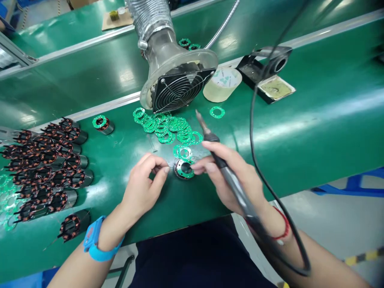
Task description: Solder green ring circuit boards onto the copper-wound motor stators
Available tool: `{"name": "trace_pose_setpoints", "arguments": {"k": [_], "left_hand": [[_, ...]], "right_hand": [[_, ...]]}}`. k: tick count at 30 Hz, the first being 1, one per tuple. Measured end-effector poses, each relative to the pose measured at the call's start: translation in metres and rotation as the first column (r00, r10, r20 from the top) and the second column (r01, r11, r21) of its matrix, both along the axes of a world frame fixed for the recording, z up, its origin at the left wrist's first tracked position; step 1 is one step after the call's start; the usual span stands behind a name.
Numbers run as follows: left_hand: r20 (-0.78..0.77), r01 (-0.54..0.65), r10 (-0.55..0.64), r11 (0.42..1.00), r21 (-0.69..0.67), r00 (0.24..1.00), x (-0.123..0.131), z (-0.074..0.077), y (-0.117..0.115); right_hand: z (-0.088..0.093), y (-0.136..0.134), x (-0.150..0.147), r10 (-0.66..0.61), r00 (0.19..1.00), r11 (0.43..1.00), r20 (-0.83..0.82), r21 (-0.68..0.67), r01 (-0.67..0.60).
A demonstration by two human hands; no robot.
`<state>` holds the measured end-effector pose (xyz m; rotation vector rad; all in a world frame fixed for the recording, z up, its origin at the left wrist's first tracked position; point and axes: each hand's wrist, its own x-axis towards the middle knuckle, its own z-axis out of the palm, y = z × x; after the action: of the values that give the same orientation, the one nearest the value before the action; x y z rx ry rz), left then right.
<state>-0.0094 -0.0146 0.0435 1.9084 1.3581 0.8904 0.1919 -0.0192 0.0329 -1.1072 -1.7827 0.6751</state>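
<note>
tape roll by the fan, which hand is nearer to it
Right. The right hand, gripping the soldering iron, sits this side of the tape roll; the left hand is farther off, leftward.

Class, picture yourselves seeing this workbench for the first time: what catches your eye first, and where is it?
The big fume-extractor fan at the back centre of the bench stands out. In front of it, the right hand grips a soldering iron and touches a green-ringed stator, the left hand pinched beside it. Copper-wound stators crowd the left edge.
</note>
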Motion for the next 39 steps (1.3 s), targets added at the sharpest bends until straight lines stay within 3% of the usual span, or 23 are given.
{"name": "trace_pose_setpoints", "arguments": {"k": [4, 10, 19, 32, 39], "left_hand": [[0.004, 0.020, -0.019, 0.991, -0.135, 1.000, 0.000, -0.005, 0.004], [0.098, 0.051, -0.029, 0.971, -0.233, 0.995, -0.007, -0.007, 0.006], [0.061, 0.041, -0.031, 0.984, -0.174, 0.998, -0.005, -0.007, 0.005], [-0.029, 0.034, -0.037, 0.996, -0.080, 0.999, 0.001, -0.006, 0.006], [-0.005, 0.007, -0.007, 0.998, -0.058, 1.000, 0.004, -0.007, 0.007]], "right_hand": [[-0.007, -0.013, 0.017, -0.082, 0.992, 0.994, -0.093, 0.065, 0.088], [-0.015, -0.030, 0.024, -0.006, 0.982, 0.993, -0.187, 0.111, 0.027], [-0.006, -0.029, 0.020, 0.038, 0.993, 0.994, -0.116, 0.102, -0.026], [-0.010, -0.031, 0.022, 0.011, 0.989, 0.998, -0.151, 0.070, -0.001], [-0.015, -0.034, 0.024, -0.048, 0.975, 0.999, -0.216, 0.014, 0.052]]}}
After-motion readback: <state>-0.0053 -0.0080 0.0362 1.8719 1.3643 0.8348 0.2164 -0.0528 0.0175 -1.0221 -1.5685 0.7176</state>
